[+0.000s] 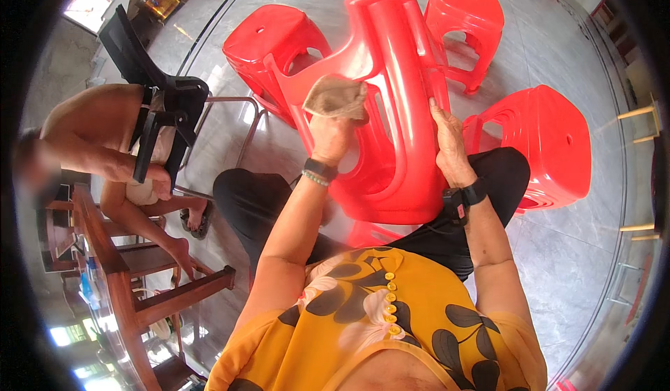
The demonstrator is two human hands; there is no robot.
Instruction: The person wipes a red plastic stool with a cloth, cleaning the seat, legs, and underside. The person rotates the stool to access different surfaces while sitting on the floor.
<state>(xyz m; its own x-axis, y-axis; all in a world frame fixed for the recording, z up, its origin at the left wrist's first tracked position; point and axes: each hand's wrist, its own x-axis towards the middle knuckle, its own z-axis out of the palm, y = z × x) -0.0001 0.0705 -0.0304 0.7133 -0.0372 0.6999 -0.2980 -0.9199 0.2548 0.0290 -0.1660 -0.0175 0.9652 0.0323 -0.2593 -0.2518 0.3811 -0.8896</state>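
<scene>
In front of me a red moulded plastic seat [408, 129] with cut-out openings is tilted between my knees; whether it is a chair or a stool I cannot tell. My left hand [332, 137] holds a folded tan cloth [335, 98] over the openings on the seat's left side. Contact between the cloth and the plastic is not clear. My right hand [453, 142] grips the seat's right edge, with the thumb along the side. Below the seat, part of another red plastic piece [369, 234] shows near my lap.
Red plastic stools stand at the back left [267, 35], back right [468, 6] and right [560, 145]. On the left, another person [99, 119] sits bent forward in a black chair [180, 98]. Nearer on that side is a wooden table [112, 265]. Grey tiles [570, 255] cover the floor.
</scene>
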